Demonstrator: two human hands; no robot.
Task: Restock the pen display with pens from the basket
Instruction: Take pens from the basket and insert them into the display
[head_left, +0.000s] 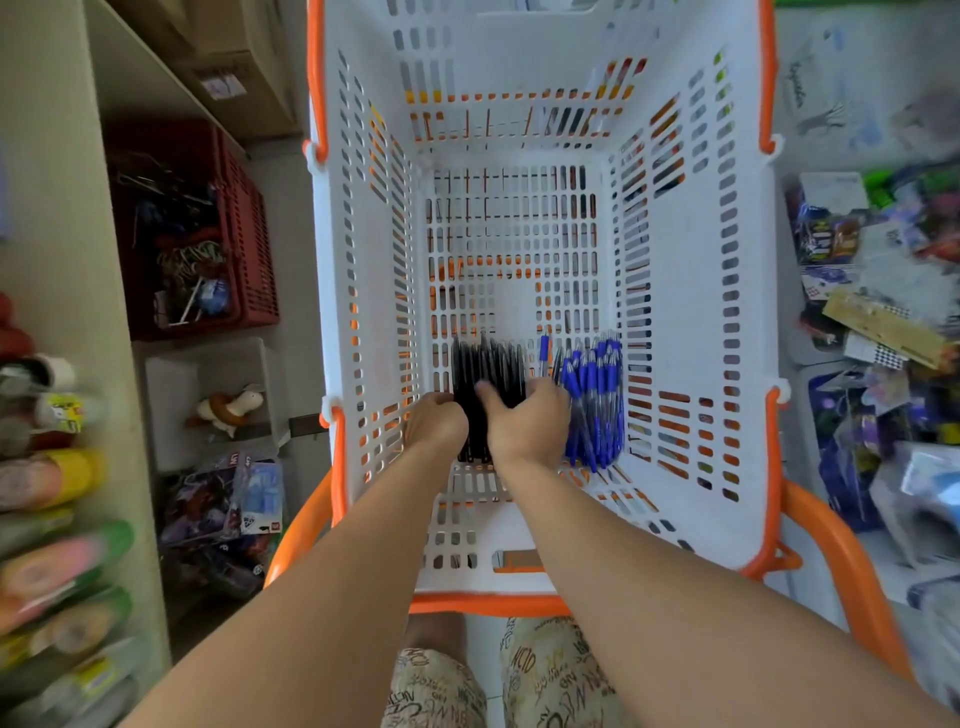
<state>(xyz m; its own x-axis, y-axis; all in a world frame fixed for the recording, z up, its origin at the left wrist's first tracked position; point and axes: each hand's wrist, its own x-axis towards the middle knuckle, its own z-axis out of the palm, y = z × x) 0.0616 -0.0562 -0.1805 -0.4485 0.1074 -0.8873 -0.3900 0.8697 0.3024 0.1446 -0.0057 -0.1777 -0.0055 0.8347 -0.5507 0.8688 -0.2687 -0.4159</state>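
Hands: left (435, 423), right (524, 423) clutch black pens (485, 371); blue pens (595, 402) beside, basket (691, 322).

Shop: basket (363, 218), stocked shelves (57, 467)

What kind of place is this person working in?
Most likely a small stationery or toy shop. A white shopping basket holds bundles of black pens and blue pens, and packaged toys crowd the shelves beside it.

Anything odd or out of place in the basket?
One lone blue pen lies apart, in the gap between the black pens and the blue pens. Otherwise both bundles look tidy; both hands grip the black pens.
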